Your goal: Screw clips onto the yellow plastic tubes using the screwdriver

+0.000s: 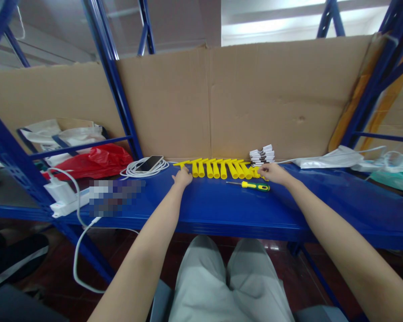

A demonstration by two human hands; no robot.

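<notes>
A row of several yellow T-shaped plastic pieces with round hollow stems (pixel 223 170) lies along the back of the blue shelf (pixel 208 201). My left hand (pixel 182 177) is at the row's left end, its fingers closed around the leftmost piece (pixel 182 163), whose stem it covers. At the right end my right hand (pixel 273 173) has its fingertips pinched on the last yellow piece (pixel 255 171), partly hidden there. In front of the row, near my right hand, lies a screwdriver (pixel 255 185) with a yellow and green handle, its tip pointing left.
Behind the row stands a bundle of white pieces with dark bands (pixel 262 155). A phone (pixel 150 163) rests on a coiled white cable (pixel 129 170). Farther left are a power strip (pixel 69 205) and a red bag (pixel 104 161). Cardboard (pixel 255 98) walls the back; a white packet (pixel 329 158) lies right.
</notes>
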